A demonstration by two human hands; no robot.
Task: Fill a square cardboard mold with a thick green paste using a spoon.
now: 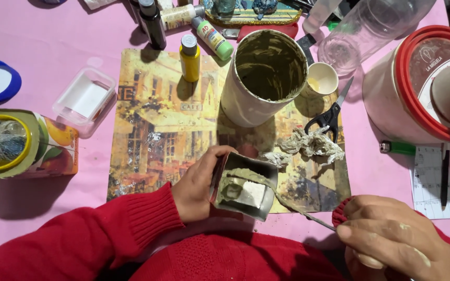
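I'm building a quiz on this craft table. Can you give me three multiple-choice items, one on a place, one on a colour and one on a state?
1. Where do the black-handled scissors lie?
A. Right of the large paste-coated can
B. On the blue lid
C. Inside the clear plastic box

2. What colour is the small paint bottle with the grey cap, standing on the printed placemat?
A. Red
B. Yellow
C. Blue

3. What is the left hand doing?
A. Resting flat on the cloth
B. Gripping a small tin
C. Holding the scissors

Answers: 1 A, they lie just right of the can, by the small cup. 2 B, its body is yellow. 3 B, its fingers wrap the tin's side while the right hand holds a thin tool to it.
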